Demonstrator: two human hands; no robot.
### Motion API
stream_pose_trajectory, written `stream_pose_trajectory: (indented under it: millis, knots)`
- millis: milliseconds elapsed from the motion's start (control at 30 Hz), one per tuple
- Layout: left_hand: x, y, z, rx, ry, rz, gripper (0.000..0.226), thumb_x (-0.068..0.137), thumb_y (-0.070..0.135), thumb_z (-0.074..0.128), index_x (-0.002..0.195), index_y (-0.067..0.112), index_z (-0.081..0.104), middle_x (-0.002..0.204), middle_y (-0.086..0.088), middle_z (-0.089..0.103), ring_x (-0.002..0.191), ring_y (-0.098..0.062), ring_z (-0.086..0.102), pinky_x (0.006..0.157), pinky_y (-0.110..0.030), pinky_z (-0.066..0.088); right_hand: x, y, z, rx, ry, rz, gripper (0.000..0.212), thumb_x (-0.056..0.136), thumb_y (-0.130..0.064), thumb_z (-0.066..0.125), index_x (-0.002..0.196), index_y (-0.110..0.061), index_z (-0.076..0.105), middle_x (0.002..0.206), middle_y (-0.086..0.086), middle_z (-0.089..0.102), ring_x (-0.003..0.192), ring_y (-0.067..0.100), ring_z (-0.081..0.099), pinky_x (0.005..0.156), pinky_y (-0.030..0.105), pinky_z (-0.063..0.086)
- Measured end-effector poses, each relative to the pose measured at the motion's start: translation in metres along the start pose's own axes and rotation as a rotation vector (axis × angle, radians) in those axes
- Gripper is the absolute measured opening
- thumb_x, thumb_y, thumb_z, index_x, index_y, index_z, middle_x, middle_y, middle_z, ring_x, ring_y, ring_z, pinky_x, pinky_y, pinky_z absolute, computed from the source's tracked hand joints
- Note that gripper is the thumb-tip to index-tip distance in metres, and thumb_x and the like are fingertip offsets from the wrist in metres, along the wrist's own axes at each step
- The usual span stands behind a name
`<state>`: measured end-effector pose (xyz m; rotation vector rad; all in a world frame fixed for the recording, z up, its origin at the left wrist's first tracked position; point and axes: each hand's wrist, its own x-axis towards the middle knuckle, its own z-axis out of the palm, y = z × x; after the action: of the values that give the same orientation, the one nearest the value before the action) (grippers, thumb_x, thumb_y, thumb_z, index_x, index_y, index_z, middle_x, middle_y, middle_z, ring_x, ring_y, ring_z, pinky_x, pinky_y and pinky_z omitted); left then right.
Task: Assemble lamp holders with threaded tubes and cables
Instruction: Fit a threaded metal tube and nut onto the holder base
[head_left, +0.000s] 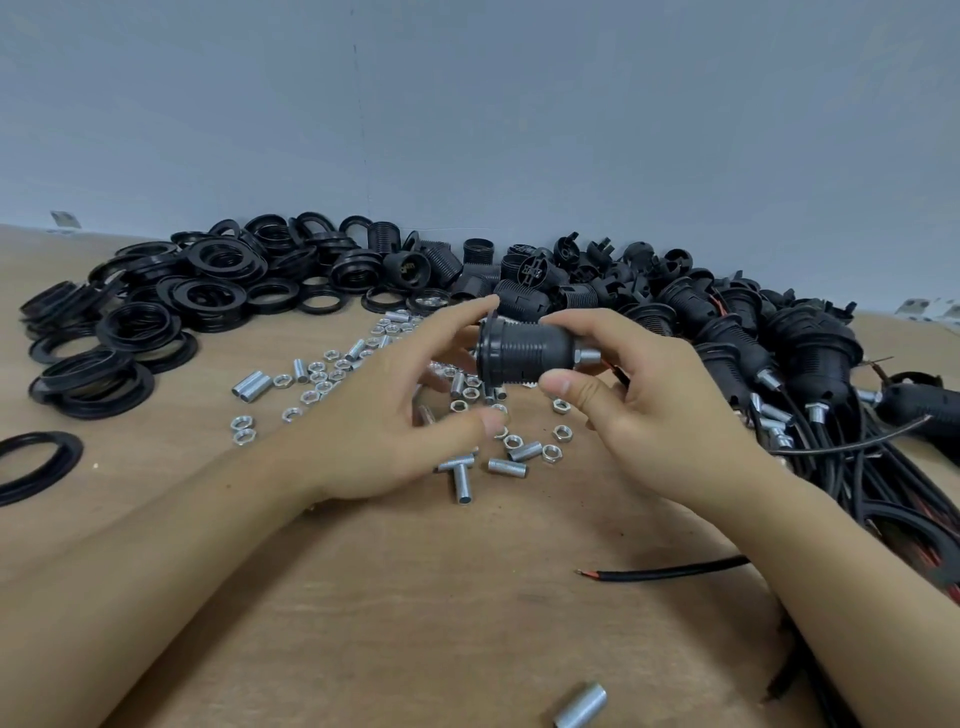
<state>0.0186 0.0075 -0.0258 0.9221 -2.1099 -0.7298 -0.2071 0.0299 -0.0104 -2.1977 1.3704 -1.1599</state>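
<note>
A black lamp holder (524, 349) lies sideways in the air above the table, a silver threaded tube (588, 357) sticking out of its right end. My right hand (660, 410) grips its body between thumb and fingers. My left hand (395, 410) is at the holder's left rim, its index finger touching the ring there and its thumb spread below, blurred. A black cable (670, 574) with a red bared end lies on the table near my right forearm.
Loose silver nuts (317, 376) and threaded tubes (506, 466) lie scattered under my hands. Black rings (156, 306) pile at the back left, holder bodies (571, 280) at the back middle, assembled holders with cables (810, 374) on the right. One tube (581, 705) lies near the front edge.
</note>
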Motion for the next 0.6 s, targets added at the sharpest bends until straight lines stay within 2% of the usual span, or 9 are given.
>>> stream_pose_trajectory:
  millis: [67,133,200,300,367,400,467,533,600]
  knots:
    - [0.001,0.002,0.006,-0.017,0.058,0.015,0.075,0.083,0.046,0.068,0.149,0.032,0.036,0.134,0.014,0.059,0.123,-0.008,0.057,0.096,-0.034,0.050,0.000,-0.001,0.000,0.027,-0.015,-0.021,0.031,0.092,-0.027,0.066,0.121,-0.034,0.058,0.093,-0.014,0.069,0.065,0.016,0.063,0.064,0.035,0.052]
    - [0.003,0.004,0.006,-0.009,0.169,0.062,0.064,0.084,0.036,0.070,0.143,0.030,0.045,0.124,0.014,0.064,0.114,-0.010,0.062,0.090,-0.034,0.053,0.000,-0.001,0.000,0.016,-0.032,-0.042,0.032,0.092,-0.028,0.065,0.123,-0.032,0.057,0.094,-0.021,0.067,0.075,0.010,0.064,0.068,0.024,0.051]
    - [0.004,0.002,0.002,0.047,0.205,0.101,0.063,0.083,0.035,0.072,0.141,0.033,0.047,0.120,0.016,0.065,0.110,-0.013,0.063,0.088,-0.033,0.053,0.001,-0.002,0.000,-0.043,-0.038,-0.073,0.035,0.092,-0.027,0.066,0.125,-0.030,0.056,0.094,-0.023,0.065,0.082,0.003,0.061,0.070,0.014,0.044]
    - [0.004,0.000,-0.003,0.077,0.192,0.131,0.069,0.081,0.045,0.074,0.143,0.040,0.044,0.124,0.016,0.062,0.110,-0.013,0.063,0.087,-0.034,0.054,0.000,-0.007,-0.002,-0.051,-0.077,-0.087,0.039,0.089,-0.034,0.067,0.126,-0.029,0.055,0.093,-0.016,0.067,0.070,0.008,0.060,0.063,0.018,0.043]
    - [0.004,0.001,-0.002,0.105,0.187,0.173,0.077,0.080,0.044,0.077,0.147,0.038,0.039,0.129,0.019,0.060,0.111,-0.010,0.063,0.088,-0.030,0.053,0.001,-0.010,-0.006,-0.140,-0.053,-0.152,0.040,0.089,-0.037,0.068,0.126,-0.028,0.057,0.085,-0.021,0.062,0.064,0.003,0.054,0.060,0.018,0.037]
    - [0.004,0.000,0.000,0.124,0.192,0.189,0.081,0.081,0.042,0.079,0.150,0.034,0.036,0.133,0.021,0.058,0.112,-0.006,0.062,0.090,-0.024,0.051,0.003,-0.010,-0.009,-0.210,0.018,-0.180,0.038,0.088,-0.036,0.069,0.124,-0.028,0.058,0.082,-0.025,0.058,0.063,-0.003,0.051,0.062,0.018,0.036]
    - [0.005,0.000,0.000,0.160,0.216,0.169,0.078,0.082,0.041,0.074,0.150,0.028,0.038,0.136,0.020,0.057,0.114,-0.002,0.060,0.091,-0.017,0.047,0.007,-0.007,-0.023,-0.317,0.278,-0.132,0.037,0.086,-0.038,0.069,0.120,-0.031,0.059,0.086,-0.023,0.060,0.064,-0.005,0.049,0.066,0.025,0.042]
    - [0.004,-0.001,-0.003,0.224,0.234,0.117,0.060,0.084,0.048,0.065,0.139,0.030,0.052,0.129,0.020,0.060,0.116,0.001,0.056,0.095,-0.019,0.046,0.010,-0.002,-0.043,-0.376,0.538,0.019,0.041,0.086,-0.045,0.065,0.122,-0.029,0.057,0.096,-0.011,0.067,0.073,0.010,0.057,0.074,0.033,0.049]
    - [0.004,-0.003,-0.006,0.336,0.221,0.060,0.050,0.085,0.053,0.058,0.129,0.030,0.059,0.123,0.019,0.062,0.117,0.001,0.053,0.100,-0.021,0.043,0.009,0.013,-0.061,-0.448,0.607,0.210,0.042,0.090,-0.044,0.060,0.126,-0.026,0.053,0.105,0.001,0.068,0.089,0.026,0.063,0.081,0.039,0.048]
